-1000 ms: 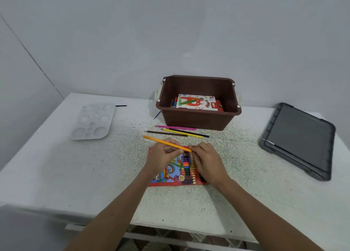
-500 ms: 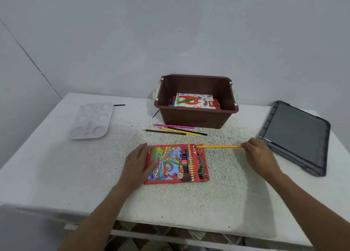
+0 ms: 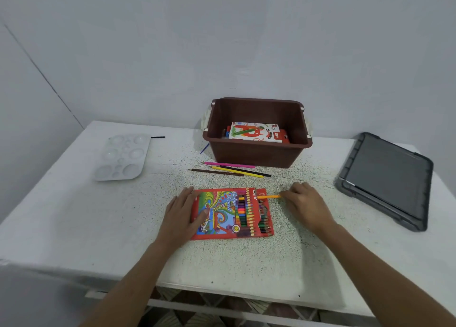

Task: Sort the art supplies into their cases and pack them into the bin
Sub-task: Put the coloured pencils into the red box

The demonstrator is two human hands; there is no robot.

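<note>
Palette: far left of the pencil case, lying flat, untouched; a job for later.
Left hand: spread flat, fingers released, pressing on the left end of the pencil case, likely to keep it from sliding.
Orange pencil: half inside the case's right-hand opening, along its far edge.
Loose pencils: just beyond the case, four lying together, waiting their turn.
Bin: beyond the case; a pastel box already lies inside.
Right hand: right of the case, fingertips pinching the orange pencil's tail, apparently; the grip point is partly hidden.
Grey lid: far right of the case, set aside.
</note>
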